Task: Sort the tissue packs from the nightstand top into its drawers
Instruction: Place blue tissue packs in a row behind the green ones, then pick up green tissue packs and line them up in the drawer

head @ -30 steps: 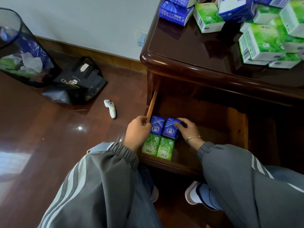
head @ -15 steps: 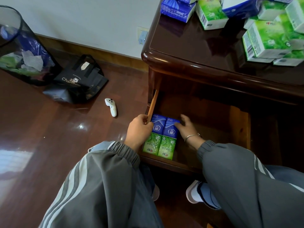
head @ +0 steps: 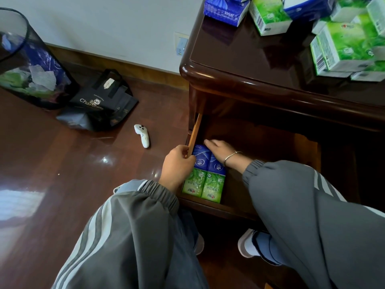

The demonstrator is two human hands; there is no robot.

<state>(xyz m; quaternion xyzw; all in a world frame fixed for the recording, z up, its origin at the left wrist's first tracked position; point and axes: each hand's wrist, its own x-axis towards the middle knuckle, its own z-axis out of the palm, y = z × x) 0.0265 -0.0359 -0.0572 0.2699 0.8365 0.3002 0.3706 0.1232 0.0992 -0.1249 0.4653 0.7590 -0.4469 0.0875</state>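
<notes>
Open drawer (head: 192,136) of the nightstand (head: 239,59): at its left end, two blue tissue packs (head: 201,161) lie side by side, with two green tissue packs (head: 212,186) touching them on the near side. The left hand (head: 177,165) is curled round the near end of the drawer's left wall, gripping it. The right hand (head: 220,150), wearing a bracelet (head: 231,156), lies flat with fingers extended across the blue packs. Unsorted green boxes (head: 343,51) and blue boxes (head: 225,9) are on the nightstand top. On the floor to the left: white controller (head: 142,134), black bag (head: 100,103), mesh bin (head: 27,65).
</notes>
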